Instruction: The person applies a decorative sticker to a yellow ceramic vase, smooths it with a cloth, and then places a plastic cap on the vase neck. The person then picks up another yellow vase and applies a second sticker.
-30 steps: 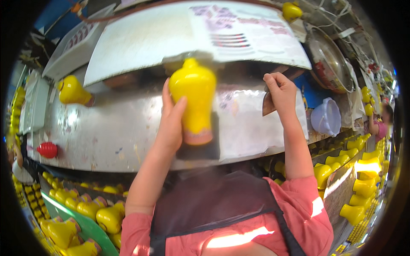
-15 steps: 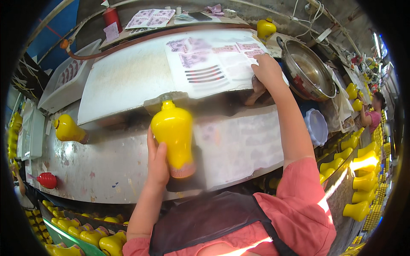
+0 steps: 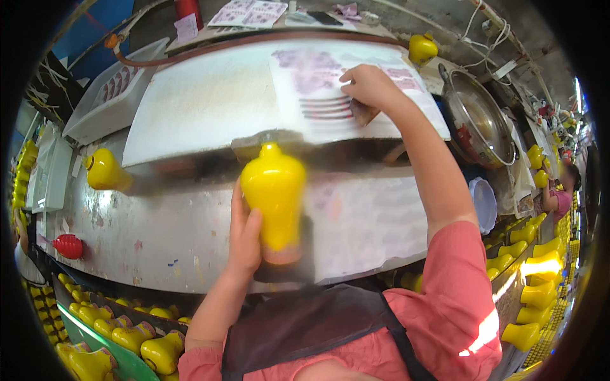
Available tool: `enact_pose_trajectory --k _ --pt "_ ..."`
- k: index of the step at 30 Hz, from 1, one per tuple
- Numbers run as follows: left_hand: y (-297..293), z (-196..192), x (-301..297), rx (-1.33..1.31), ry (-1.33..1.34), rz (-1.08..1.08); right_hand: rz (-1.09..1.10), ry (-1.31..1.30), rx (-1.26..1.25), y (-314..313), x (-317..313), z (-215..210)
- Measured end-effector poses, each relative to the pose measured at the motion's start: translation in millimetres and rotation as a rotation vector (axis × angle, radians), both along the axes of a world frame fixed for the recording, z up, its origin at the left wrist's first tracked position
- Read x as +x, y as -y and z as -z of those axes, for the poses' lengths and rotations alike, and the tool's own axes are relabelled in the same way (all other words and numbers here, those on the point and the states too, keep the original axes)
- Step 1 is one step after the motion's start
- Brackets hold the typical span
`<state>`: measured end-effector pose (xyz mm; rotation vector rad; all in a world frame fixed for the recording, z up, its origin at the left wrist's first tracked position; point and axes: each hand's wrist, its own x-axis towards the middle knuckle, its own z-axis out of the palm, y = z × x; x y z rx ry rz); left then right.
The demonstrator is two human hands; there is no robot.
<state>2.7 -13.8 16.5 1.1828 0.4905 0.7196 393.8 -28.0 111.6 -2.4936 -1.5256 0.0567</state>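
Yellow vase (image 3: 273, 197), white tray (image 3: 95, 122) of strips (image 3: 118, 89)

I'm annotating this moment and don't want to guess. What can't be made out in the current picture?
All in the head view:
- Left hand: finger parts behind the yellow vase, hidden by it.
- Brown piece: upper end covered by the right hand.
- Purple prints: details lost to blur.
- Green tray: cut off by the lower edge.
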Motion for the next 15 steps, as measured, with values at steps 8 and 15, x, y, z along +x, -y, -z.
enact_pose_trajectory --k 8,15 --pt "2 9 -1 -0.055 0.056 -0.004 -0.025 -0.24 0.154 37 -72 -18" --pt "1 3 -1 -0.062 0.039 0.018 -0.256 -0.289 -0.157 129 -167 61"
